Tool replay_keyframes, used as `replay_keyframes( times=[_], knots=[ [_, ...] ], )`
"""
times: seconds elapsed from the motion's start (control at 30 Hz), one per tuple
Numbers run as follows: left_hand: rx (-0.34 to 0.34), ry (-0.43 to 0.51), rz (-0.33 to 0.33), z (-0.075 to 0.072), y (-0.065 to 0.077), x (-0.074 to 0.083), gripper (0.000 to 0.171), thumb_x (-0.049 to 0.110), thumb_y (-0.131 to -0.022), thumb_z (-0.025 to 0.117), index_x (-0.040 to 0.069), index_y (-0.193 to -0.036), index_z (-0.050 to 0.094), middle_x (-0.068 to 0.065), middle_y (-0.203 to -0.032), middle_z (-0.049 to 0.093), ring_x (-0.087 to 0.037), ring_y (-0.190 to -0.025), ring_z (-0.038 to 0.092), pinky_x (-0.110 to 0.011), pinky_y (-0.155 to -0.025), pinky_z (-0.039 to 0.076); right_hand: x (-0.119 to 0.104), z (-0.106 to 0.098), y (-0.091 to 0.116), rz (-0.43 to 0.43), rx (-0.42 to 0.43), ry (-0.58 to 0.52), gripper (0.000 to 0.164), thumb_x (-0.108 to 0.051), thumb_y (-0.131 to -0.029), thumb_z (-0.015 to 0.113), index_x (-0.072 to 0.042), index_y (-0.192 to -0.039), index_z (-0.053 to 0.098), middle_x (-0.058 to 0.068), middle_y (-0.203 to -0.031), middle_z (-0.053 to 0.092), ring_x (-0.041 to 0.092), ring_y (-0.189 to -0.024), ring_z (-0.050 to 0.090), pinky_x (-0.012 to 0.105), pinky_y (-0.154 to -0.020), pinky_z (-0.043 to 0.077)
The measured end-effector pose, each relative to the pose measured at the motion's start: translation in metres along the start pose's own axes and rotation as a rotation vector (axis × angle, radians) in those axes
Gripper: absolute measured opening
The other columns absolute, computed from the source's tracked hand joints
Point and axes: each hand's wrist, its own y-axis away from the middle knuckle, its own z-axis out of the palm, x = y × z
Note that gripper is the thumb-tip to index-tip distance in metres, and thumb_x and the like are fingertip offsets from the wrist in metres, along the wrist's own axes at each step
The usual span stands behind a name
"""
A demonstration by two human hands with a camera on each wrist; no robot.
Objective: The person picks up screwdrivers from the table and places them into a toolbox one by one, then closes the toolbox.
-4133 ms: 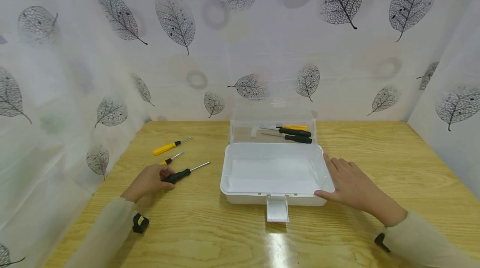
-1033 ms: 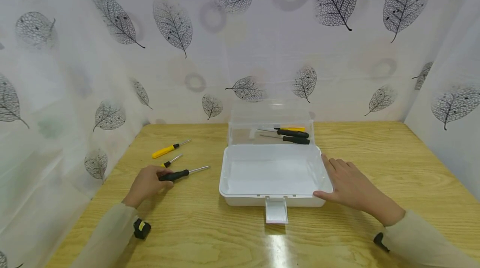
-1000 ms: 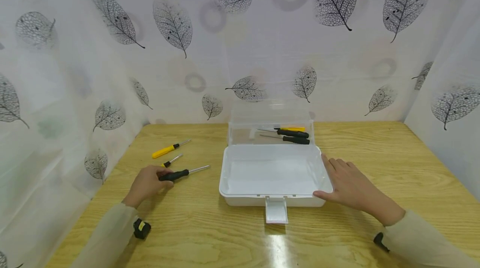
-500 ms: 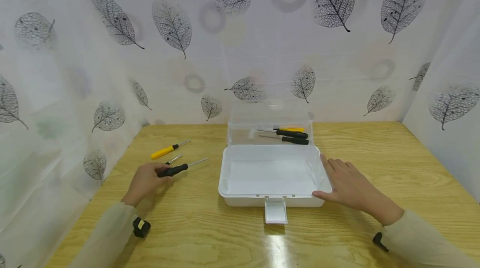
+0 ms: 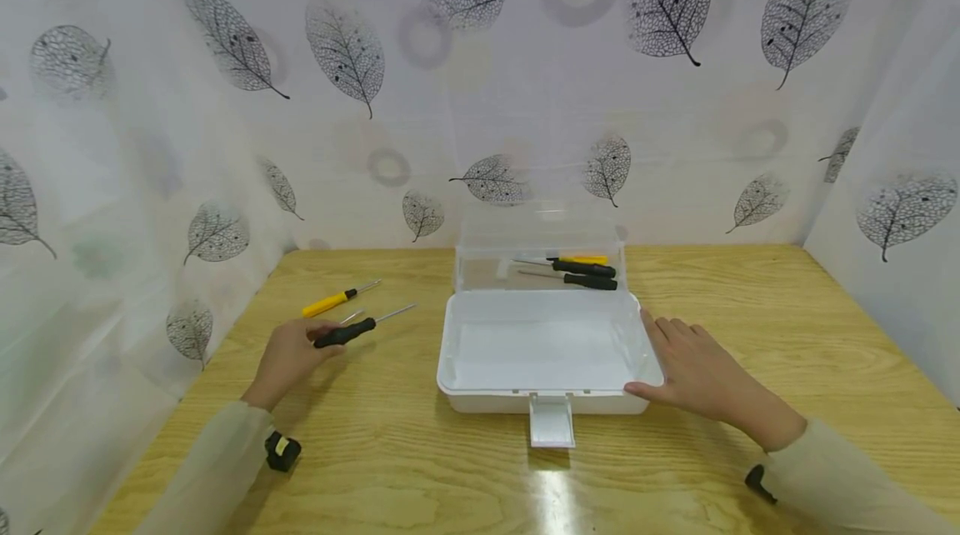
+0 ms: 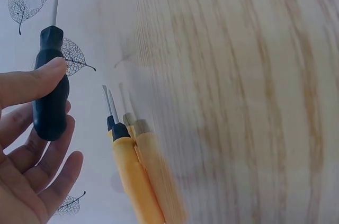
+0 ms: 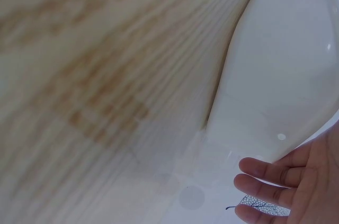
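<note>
In the head view my left hand [image 5: 292, 356] holds a black-handled screwdriver [image 5: 345, 333] by its handle, shaft pointing right and away. The left wrist view shows the thumb across the black handle [image 6: 51, 94], fingers behind it. Beyond that hand lies a yellow screwdriver [image 5: 326, 304]; a second one is mostly hidden by the hand, only its shaft [image 5: 351, 317] showing. My right hand [image 5: 697, 368] rests against the right side of a white plastic box [image 5: 551, 402], thumb on the front rim. In the right wrist view its fingers [image 7: 265, 189] extend loosely beside the box wall [image 7: 270, 75].
The box's clear lid [image 5: 480, 268] is folded back behind it. Two black screwdrivers [image 5: 591, 281] and a yellow one [image 5: 585, 259] lie in the lid. A white latch [image 5: 551, 421] hangs at the front. A leaf-printed curtain [image 5: 487, 102] surrounds the wooden table [image 5: 420, 477].
My left hand has lifted the black screwdriver slightly and moved it a little away, its tip turning upward, now covering more of the nearer yellow screwdriver. The right hand stays at the box.
</note>
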Motion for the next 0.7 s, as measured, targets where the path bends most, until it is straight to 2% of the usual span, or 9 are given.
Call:
replay_keyframes(
  times=[0.5,0.7],
  knots=[
    [0.048,0.027,0.031,-0.003,0.000,0.006,0.030,0.015,-0.079,0.075,0.003,-0.106,0.070,-0.018,-0.101,0.069,-0.033,-0.092,0.063,-0.054,-0.083,0.047,0.001,0.001,0.001,0.017,-0.025,-0.004,0.103,-0.069,-0.076,0.057,0.013,-0.136,0.036,0.027,-0.117,0.058,0.038,-0.107,0.056,0.052,-0.085,0.045],
    [0.067,0.007,0.036,-0.003,-0.003,0.011,0.031,0.017,-0.079,0.075,0.004,-0.106,0.071,-0.018,-0.104,0.068,-0.034,-0.093,0.062,-0.051,-0.079,0.049,0.002,0.002,0.001,0.015,-0.020,-0.004,0.104,-0.069,-0.076,0.057,0.013,-0.136,0.036,0.026,-0.118,0.057,0.037,-0.106,0.056,0.052,-0.085,0.046]
  ],
)
